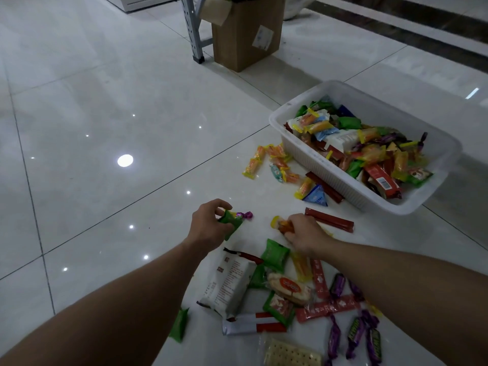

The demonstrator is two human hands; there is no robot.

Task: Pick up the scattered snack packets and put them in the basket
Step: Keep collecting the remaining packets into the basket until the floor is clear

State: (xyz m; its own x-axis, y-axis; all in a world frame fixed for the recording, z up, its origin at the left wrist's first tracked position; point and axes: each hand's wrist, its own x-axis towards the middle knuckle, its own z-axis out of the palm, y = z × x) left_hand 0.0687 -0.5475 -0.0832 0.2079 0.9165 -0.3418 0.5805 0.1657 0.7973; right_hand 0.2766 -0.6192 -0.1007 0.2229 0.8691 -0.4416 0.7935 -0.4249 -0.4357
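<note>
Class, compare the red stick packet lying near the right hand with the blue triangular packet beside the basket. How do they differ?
The red stick packet is long and narrow; the blue triangular packet is short and wedge-shaped. The red one lies apart from the basket, just beyond the right hand; the blue one sits close to its wall. Both still lie on the floor, outside the basket.

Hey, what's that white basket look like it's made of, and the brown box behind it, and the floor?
The white basket looks like moulded plastic, slightly translucent, with ribbed walls. The brown box looks like matte corrugated cardboard with a paper label. The floor seems to be glossy polished tile: it mirrors ceiling lights and shows grout lines.
</note>
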